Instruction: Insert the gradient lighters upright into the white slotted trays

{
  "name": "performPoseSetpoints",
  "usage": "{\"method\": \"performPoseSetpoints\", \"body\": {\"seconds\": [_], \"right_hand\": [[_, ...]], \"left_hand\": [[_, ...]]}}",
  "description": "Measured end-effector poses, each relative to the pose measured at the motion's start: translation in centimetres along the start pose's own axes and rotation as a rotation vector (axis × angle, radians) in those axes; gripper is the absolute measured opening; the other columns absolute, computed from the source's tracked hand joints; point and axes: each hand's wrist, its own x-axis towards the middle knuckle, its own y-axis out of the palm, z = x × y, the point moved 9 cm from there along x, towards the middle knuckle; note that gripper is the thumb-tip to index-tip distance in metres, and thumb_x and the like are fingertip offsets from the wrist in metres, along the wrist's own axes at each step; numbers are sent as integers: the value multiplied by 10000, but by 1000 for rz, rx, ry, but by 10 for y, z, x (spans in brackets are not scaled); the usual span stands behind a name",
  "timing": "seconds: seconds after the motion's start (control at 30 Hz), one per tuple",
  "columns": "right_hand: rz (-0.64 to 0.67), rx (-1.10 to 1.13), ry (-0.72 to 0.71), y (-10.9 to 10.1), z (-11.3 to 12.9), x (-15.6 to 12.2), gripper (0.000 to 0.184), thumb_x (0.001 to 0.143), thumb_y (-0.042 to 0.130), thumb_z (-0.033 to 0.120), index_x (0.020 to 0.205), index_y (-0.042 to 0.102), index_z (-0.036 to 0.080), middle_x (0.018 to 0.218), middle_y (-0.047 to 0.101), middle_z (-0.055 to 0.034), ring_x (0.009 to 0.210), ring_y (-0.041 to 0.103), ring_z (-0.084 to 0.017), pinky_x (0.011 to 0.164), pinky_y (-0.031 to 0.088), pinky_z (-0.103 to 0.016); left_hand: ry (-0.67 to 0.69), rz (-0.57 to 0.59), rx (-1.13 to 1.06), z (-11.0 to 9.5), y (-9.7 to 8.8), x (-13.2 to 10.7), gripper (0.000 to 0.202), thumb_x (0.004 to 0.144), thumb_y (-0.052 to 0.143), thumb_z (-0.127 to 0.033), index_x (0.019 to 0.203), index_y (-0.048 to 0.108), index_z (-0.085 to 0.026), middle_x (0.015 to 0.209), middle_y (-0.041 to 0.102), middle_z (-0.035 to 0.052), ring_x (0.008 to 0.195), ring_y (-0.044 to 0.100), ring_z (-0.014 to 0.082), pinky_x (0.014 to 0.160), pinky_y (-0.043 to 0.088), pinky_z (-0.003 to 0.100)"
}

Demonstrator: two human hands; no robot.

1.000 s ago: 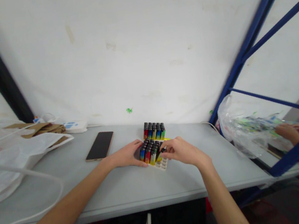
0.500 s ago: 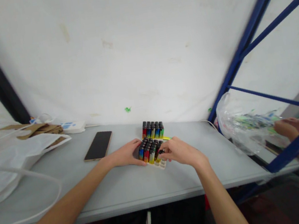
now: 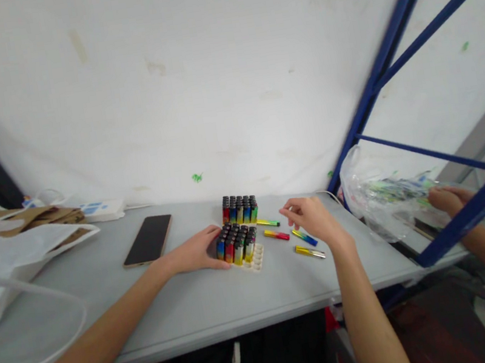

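Note:
Lighters (image 3: 236,244) with black tops and colourful metallic bodies stand upright in a pale tray (image 3: 255,259), whose right end shows bare sockets. My left hand (image 3: 201,250) grips the left side of this block, thumb in front and fingers behind. To the right, above the table, hovers my right hand (image 3: 310,218), its fingers slightly bent and apart, with nothing visible in them. Beneath and left of it lie several loose lighters: a green-yellow one (image 3: 268,223), a red-yellow one (image 3: 276,235), a blue-yellow one (image 3: 304,237) and a yellow-silver one (image 3: 309,252).
Behind the front tray stands a second block of upright lighters (image 3: 239,209). A phone (image 3: 148,240) lies left on the grey table (image 3: 189,312). White plastic bags (image 3: 46,249) crowd the far left. A blue metal frame (image 3: 366,103) and a clear bag (image 3: 366,205) are at the right.
My right hand has left the front block of lighters and moved right, uncovering the tray's bare sockets and the loose lighters. My left hand keeps its grip. The camera view has shifted slightly.

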Motion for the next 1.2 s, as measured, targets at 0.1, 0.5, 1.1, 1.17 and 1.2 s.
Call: {"method": "performPoseSetpoints", "body": {"seconds": [0.1, 0.5, 1.1, 1.17, 1.2], "right_hand": [[-8, -82, 64, -5, -40, 4, 144, 990, 663, 226, 971, 797, 178, 868, 829, -73, 778, 769, -204, 765, 525, -285], [291, -128, 350, 46, -130, 4, 150, 717, 834, 119, 847, 806, 188, 834, 813, -51, 764, 757, -191, 623, 511, -226], [-257, 1026, 82, 36, -48, 32, 490, 678, 917, 561, 924, 752, 170, 832, 668, -21, 725, 566, -140, 682, 464, -277], [-214, 1052, 95, 44, -42, 34, 510, 723, 876, 635, 893, 757, 170, 803, 629, -7, 716, 546, -136, 672, 463, -273], [-194, 1050, 97, 47, -39, 34, 529, 748, 845, 674, 886, 756, 171, 779, 602, 3, 702, 538, -132, 667, 467, -272]], "left_hand": [[-13, 0, -6, 1, 0, 0, 866, 710, 926, -646, 1409, 644, -219, 1436, 655, 113, 1344, 613, 404, 1182, 479, 459], [2, 14, 15, 0, 1, -1, 850, 748, 903, -649, 1436, 620, -238, 1455, 639, 105, 1358, 603, 383, 1196, 468, 443], [0, 6, 3, 1, 1, -1, 866, 720, 925, -632, 1429, 631, -231, 1443, 648, 120, 1346, 611, 406, 1184, 483, 467], [-9, 11, 1, 2, 1, -1, 879, 719, 928, -627, 1439, 623, -224, 1460, 634, 127, 1360, 601, 405, 1188, 479, 465], [-12, 13, -2, 2, 1, -1, 880, 721, 928, -621, 1442, 620, -222, 1467, 628, 128, 1366, 595, 402, 1193, 474, 463]]}}
